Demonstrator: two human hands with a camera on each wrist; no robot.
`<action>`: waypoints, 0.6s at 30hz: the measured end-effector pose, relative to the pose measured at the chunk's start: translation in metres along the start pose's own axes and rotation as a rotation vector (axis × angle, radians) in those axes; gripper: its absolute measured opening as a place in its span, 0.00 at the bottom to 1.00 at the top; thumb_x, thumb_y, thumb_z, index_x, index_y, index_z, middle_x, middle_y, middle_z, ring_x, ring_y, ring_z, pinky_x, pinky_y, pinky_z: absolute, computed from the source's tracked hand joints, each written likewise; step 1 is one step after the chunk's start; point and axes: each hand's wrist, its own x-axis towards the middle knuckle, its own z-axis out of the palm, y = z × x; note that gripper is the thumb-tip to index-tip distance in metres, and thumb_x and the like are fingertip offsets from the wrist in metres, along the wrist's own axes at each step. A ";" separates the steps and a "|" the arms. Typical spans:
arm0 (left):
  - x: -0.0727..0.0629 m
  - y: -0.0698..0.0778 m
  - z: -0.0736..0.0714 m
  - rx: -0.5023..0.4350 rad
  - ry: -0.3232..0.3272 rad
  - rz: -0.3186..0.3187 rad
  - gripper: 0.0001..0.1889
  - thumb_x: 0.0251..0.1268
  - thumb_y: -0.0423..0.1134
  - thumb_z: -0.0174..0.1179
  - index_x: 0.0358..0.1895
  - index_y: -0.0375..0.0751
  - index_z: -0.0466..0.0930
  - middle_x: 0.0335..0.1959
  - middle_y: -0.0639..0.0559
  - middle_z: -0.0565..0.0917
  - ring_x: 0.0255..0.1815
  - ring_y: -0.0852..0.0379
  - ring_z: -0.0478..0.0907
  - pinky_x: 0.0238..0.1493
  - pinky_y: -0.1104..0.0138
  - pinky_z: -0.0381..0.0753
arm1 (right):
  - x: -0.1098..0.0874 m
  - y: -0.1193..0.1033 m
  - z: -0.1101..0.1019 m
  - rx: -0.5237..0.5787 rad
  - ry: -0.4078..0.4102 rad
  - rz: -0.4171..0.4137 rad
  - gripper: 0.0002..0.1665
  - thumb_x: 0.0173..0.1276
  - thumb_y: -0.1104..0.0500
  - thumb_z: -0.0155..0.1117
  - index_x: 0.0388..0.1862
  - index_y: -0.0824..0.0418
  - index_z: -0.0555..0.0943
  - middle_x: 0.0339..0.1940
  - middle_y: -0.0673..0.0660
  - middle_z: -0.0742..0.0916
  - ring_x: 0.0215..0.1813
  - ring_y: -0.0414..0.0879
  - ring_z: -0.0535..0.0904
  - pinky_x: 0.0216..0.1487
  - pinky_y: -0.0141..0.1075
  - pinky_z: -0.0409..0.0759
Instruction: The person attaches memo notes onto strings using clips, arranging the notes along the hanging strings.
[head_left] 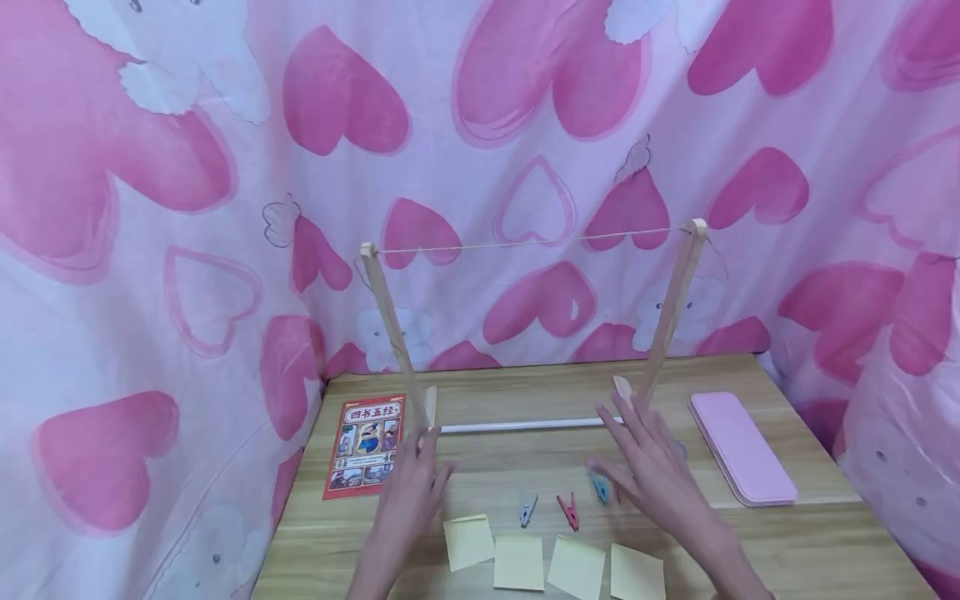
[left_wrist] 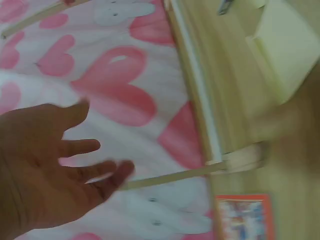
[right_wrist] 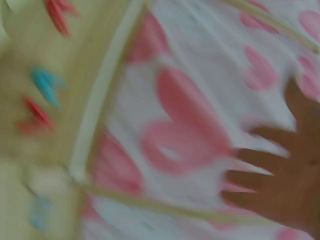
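Note:
A wooden stand [head_left: 400, 333] rises from the table, with a white rod [head_left: 525, 426] low between its two uprights and a thin string [head_left: 525, 243] tied across their tops. My left hand [head_left: 411, 487] is near the base of the left upright; its fingers are spread and hold nothing in the left wrist view. Around the right base, my right hand [head_left: 656, 462] also has its fingers spread, holding nothing. Small clothespins lie in front of the stand: a grey-blue clothespin [head_left: 528, 510], a pink-red clothespin [head_left: 568, 511] and a blue clothespin [head_left: 599, 487], with others partly hidden by my right hand.
Several yellow sticky notes [head_left: 518, 563] lie in a row at the table's near side. A red illustrated booklet [head_left: 352, 450] is left of the stand, and a pink case [head_left: 744, 450] is at the right. Behind the table hangs a heart-patterned curtain [head_left: 525, 108].

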 end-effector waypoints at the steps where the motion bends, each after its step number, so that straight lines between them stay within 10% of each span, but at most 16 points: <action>1: -0.001 -0.004 0.006 -0.035 0.027 -0.021 0.21 0.80 0.41 0.67 0.66 0.30 0.82 0.59 0.33 0.86 0.52 0.37 0.87 0.48 0.47 0.91 | 0.001 0.000 0.007 0.050 0.046 0.007 0.33 0.78 0.49 0.73 0.75 0.64 0.80 0.78 0.66 0.80 0.77 0.69 0.75 0.75 0.66 0.73; 4: -0.009 -0.022 0.032 -0.139 0.085 -0.086 0.04 0.77 0.31 0.66 0.46 0.33 0.88 0.32 0.47 0.88 0.28 0.53 0.83 0.27 0.60 0.84 | 0.004 -0.001 0.034 0.227 0.095 0.041 0.17 0.73 0.64 0.75 0.59 0.66 0.88 0.53 0.62 0.93 0.55 0.58 0.89 0.53 0.50 0.90; 7: -0.022 -0.048 0.068 -0.182 0.131 -0.081 0.05 0.76 0.29 0.63 0.38 0.35 0.86 0.26 0.52 0.84 0.24 0.59 0.77 0.23 0.63 0.78 | 0.004 0.001 0.061 0.311 -0.020 0.057 0.11 0.74 0.66 0.74 0.53 0.67 0.89 0.42 0.55 0.92 0.42 0.47 0.88 0.40 0.35 0.89; 12: -0.049 -0.075 0.114 -0.206 0.014 -0.139 0.16 0.71 0.43 0.74 0.50 0.33 0.85 0.35 0.48 0.82 0.30 0.53 0.79 0.30 0.54 0.83 | -0.004 0.004 0.102 0.290 -0.231 -0.123 0.19 0.72 0.72 0.70 0.60 0.67 0.87 0.50 0.58 0.87 0.50 0.49 0.84 0.48 0.38 0.88; 18: -0.064 -0.055 0.114 -0.282 -0.150 -0.318 0.32 0.52 0.45 0.86 0.58 0.39 0.82 0.44 0.47 0.77 0.41 0.51 0.75 0.45 0.55 0.81 | -0.007 0.010 0.133 0.181 -0.382 -0.267 0.33 0.63 0.78 0.69 0.67 0.59 0.87 0.59 0.54 0.82 0.59 0.48 0.76 0.57 0.44 0.84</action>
